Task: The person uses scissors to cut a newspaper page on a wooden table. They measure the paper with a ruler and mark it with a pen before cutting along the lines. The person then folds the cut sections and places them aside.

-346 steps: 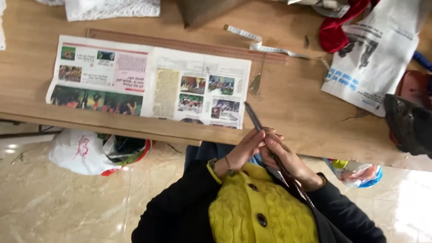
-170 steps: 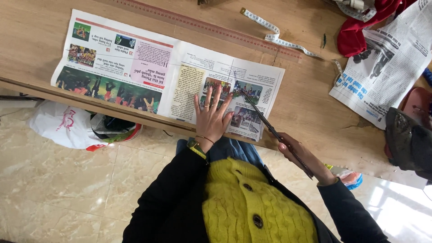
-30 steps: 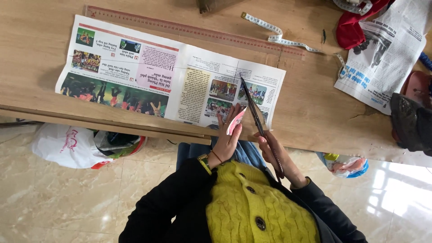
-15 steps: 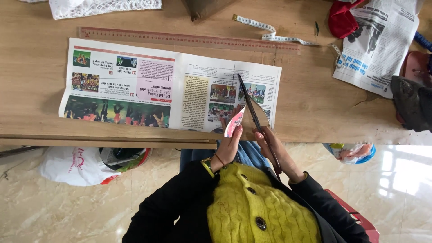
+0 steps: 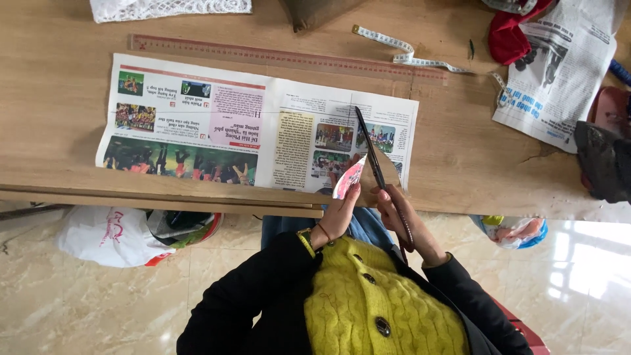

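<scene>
A folded newspaper [image 5: 217,125] lies spread on the wooden table [image 5: 59,98]. My right hand [image 5: 401,220] grips dark scissors [image 5: 369,154], whose blades point away from me into the paper's near right part. Just left of the blades, my left hand [image 5: 338,213] pinches and lifts the paper's near edge [image 5: 348,179] at the table's front edge.
A long ruler [image 5: 282,59] lies along the newspaper's far side, with a tape measure [image 5: 407,52] beyond it. A second newspaper [image 5: 559,66], red cloth [image 5: 516,29] and a dark object [image 5: 605,161] are at the right. White lace cloth [image 5: 171,6] lies at the back. Plastic bags [image 5: 112,233] sit on the tiled floor.
My left hand left the flat page and now lifts its near edge. The scissors came from my lap onto the paper and have pushed farther into it over the last second.
</scene>
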